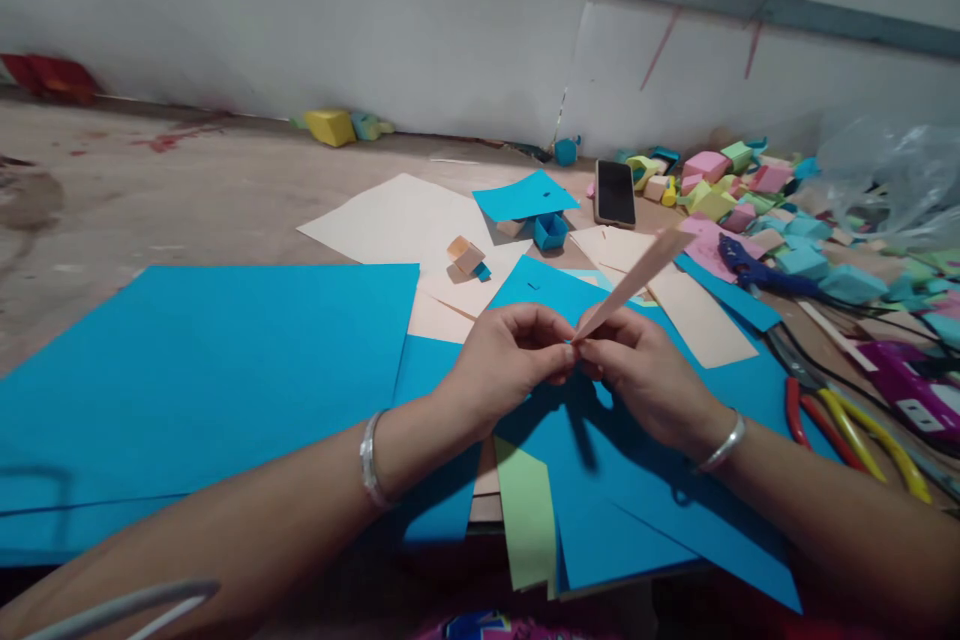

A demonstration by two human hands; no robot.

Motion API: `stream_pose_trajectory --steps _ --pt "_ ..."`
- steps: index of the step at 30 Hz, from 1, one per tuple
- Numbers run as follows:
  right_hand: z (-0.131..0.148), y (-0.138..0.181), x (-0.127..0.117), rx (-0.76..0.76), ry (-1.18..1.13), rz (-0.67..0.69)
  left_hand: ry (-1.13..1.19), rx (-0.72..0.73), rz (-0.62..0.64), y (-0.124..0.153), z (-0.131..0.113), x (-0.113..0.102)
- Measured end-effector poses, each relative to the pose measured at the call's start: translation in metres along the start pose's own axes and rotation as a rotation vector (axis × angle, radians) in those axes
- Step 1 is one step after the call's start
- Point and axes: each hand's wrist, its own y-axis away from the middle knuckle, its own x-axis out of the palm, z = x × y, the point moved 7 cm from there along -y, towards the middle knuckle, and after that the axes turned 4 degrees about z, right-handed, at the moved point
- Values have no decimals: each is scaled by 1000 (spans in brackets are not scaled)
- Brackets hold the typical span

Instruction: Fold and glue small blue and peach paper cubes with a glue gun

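Observation:
Both hands meet above the blue paper sheets [637,520], fingertips pinched together. My left hand [517,345] grips the lower end of a peach paper strip [637,278] between thumb and fingers. Close beside it, my right hand [637,360] pinches the same end. The strip slants up to the right from the fingers, and its gripped end is mostly hidden. Beyond the hands are a small peach paper box [465,255] and a blue paper box [550,231]. Another peach paper piece [705,320] lies right of the strip.
A large blue sheet [225,360] covers the left. To the right are pliers [806,375], scissors [862,430], a blue glue gun [750,270] and a purple box [911,390]. A phone [615,193] and piled paper boxes [802,230] lie near the wall.

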Motion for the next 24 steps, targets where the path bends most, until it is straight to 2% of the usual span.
stream_pose_trajectory --steps 10,17,24 --pt "-5 -1 3 48 -188 59 92 -106 43 0 7 1" --pt "-8 -4 2 82 -127 96 9 -57 4 0 0 -1" --pt "-8 -7 -2 92 -83 112 -82 -25 33 1 -9 0"
